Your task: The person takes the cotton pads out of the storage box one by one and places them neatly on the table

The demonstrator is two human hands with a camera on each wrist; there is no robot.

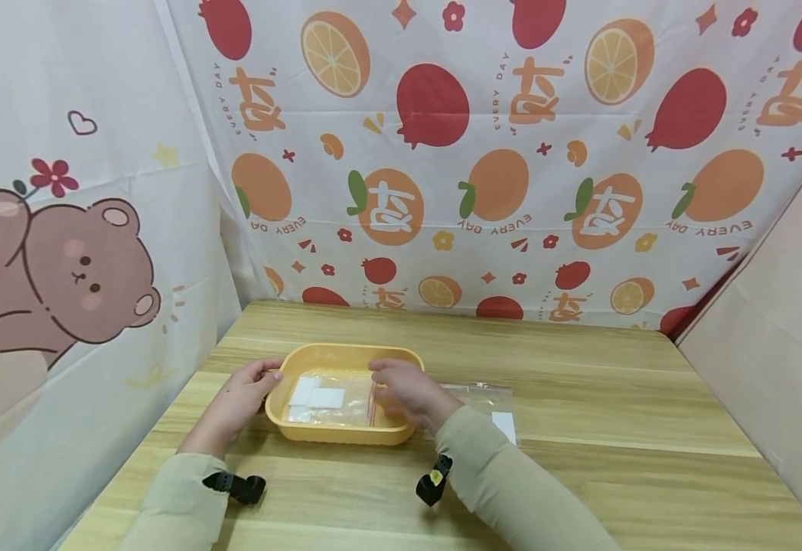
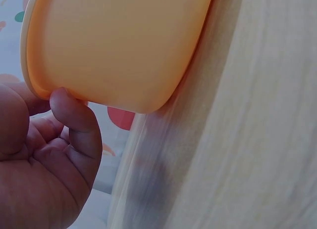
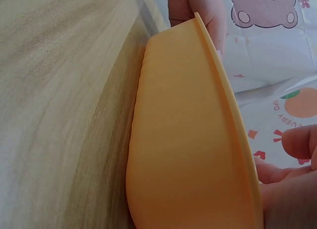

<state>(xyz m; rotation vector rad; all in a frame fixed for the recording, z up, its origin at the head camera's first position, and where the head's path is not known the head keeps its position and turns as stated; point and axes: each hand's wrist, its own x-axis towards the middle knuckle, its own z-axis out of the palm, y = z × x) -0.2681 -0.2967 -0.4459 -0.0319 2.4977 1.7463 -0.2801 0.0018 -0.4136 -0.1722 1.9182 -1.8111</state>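
Note:
A yellow plastic tray (image 1: 346, 435) with rounded corners sits on the table. Inside it lies a clear zip bag (image 1: 356, 398) with a red zip line and white patches. My left hand (image 1: 239, 398) grips the tray's left end, thumb at the rim and curled fingers beneath it, as the left wrist view shows. Over the tray's right part reaches my right hand (image 1: 411, 390), close to the bag's zip end. Its thumb and fingers are apart in the right wrist view, with nothing seen between them; part of the hand is cut off there.
Another clear zip bag (image 1: 484, 398) with a white label lies on the wooden table (image 1: 614, 459) right of the tray, partly behind my right forearm. A fruit-print cloth (image 1: 484, 115) hangs at the back. Pale cloth walls stand at both sides.

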